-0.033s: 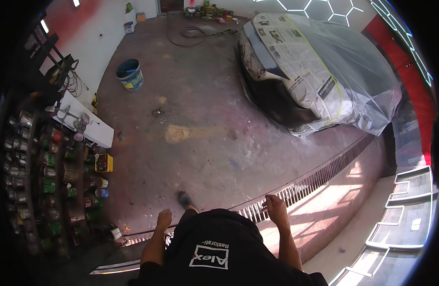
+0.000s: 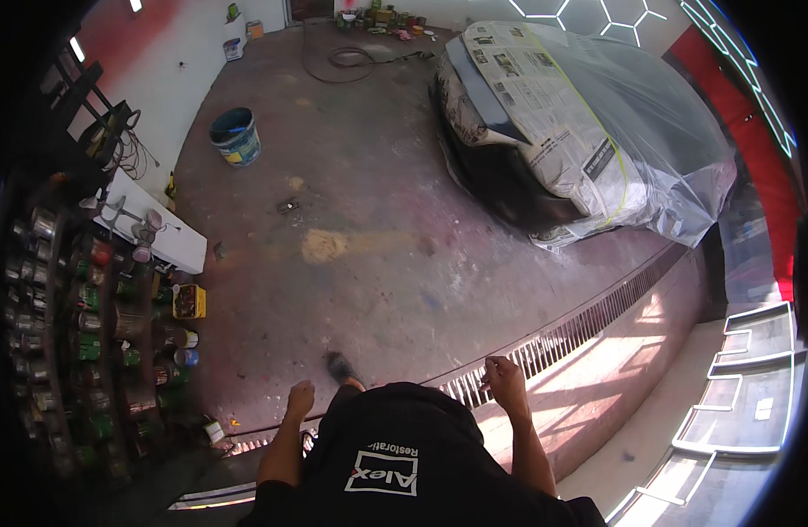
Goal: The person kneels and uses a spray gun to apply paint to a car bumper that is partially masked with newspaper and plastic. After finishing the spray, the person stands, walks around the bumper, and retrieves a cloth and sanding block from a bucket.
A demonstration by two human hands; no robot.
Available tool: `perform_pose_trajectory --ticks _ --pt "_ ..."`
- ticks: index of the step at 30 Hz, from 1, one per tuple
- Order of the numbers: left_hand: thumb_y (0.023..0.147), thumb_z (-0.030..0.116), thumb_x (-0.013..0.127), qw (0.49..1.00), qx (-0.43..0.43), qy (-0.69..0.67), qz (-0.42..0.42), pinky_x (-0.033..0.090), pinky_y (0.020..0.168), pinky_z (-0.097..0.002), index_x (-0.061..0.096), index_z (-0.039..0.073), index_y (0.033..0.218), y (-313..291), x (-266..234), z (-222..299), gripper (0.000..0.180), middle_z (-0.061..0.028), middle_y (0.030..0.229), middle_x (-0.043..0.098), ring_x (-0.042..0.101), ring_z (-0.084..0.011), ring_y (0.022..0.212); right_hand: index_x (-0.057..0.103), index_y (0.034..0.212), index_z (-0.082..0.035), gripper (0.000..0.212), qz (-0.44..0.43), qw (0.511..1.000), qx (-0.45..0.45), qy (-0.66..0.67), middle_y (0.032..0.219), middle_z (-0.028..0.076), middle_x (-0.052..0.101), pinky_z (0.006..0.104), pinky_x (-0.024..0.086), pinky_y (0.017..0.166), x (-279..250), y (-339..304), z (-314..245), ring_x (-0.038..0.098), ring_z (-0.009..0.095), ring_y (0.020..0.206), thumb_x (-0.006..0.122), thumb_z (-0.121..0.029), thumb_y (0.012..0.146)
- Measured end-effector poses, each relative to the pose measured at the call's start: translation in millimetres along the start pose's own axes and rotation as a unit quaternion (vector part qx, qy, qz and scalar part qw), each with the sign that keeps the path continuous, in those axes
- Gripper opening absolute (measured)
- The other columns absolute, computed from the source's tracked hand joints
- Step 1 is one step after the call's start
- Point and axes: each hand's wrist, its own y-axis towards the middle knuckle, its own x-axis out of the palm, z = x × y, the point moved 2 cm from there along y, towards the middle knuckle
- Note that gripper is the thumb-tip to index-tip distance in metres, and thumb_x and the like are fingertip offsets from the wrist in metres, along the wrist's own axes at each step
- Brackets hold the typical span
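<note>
Both our hands are empty and swinging free at waist height, consistent with walking, not handling. Left hand (image 2: 299,400): fingers curled loosely into a near-fist, gripping nothing. Right hand (image 2: 504,376): fingers bent and close together; whether the fingertips pinch something small, we cannot tell. Between the two sets of fingers, one shoe (image 2: 340,366) is planted ahead on the stained concrete floor (image 2: 378,220). Just beyond the right fingers runs a long metal drain grate (image 2: 580,325), curving off to the right, probably there to catch wash water. Left of the left fingers, paint cans (image 2: 171,338) and a small yellow box (image 2: 190,300) sit on the floor against dark shelves (image 2: 53,334) packed with more cans, kept within reach of a white surface (image 2: 154,230) carrying tools. Farther out, a blue bucket (image 2: 235,136) stands alone. Far ahead of the right fingers, a car (image 2: 580,123) is wrapped in plastic sheet and newspaper, looks like masking against overspray. A hose (image 2: 342,60) lies coiled near the back wall.
</note>
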Motion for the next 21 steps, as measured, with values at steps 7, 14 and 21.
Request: perform_pose_trajectory --ticks 7,14,21 --pt "0.104 0.036 0.057 0.982 0.073 0.137 -0.105 0.052 0.106 -0.0459 0.073 -0.003 0.131 76.3 -66.1 105.0 0.05 -0.0251 0.127 0.076 0.071 -0.039 0.12 0.068 0.132 -0.002 0.047 -0.047 0.988 -0.036 -0.14 0.117 0.03 0.072 0.0513 0.054 0.096 55.4 27.3 8.4 0.068 0.049 0.116 0.053 -0.043 0.113" --pt "0.106 0.05 0.061 0.949 -0.203 0.067 -0.232 0.038 0.121 -0.0467 0.052 0.0 0.157 67.0 -45.8 186.4 0.072 -0.0183 0.158 0.057 0.053 -0.033 0.143 0.02 0.172 0.001 0.103 -0.379 0.917 0.126 0.025 0.18 0.022 0.016 0.043 0.019 0.134 75.4 73.3 -32.2 0.019 0.033 0.166 0.035 -0.078 0.107" --pt "0.11 0.058 0.047 0.866 0.09 0.037 -0.49 0.028 0.13 -0.0406 0.038 -0.007 0.164 121.7 34.1 263.9 0.085 -0.0225 0.172 0.039 0.037 -0.0328 0.159 0.049 0.156 0.008 0.097 -0.395 0.905 0.062 -0.145 0.148 0.035 0.061 0.0472 0.049 0.116 12.3 232.4 -73.3 0.058 0.044 0.142 0.043 -0.075 0.107"
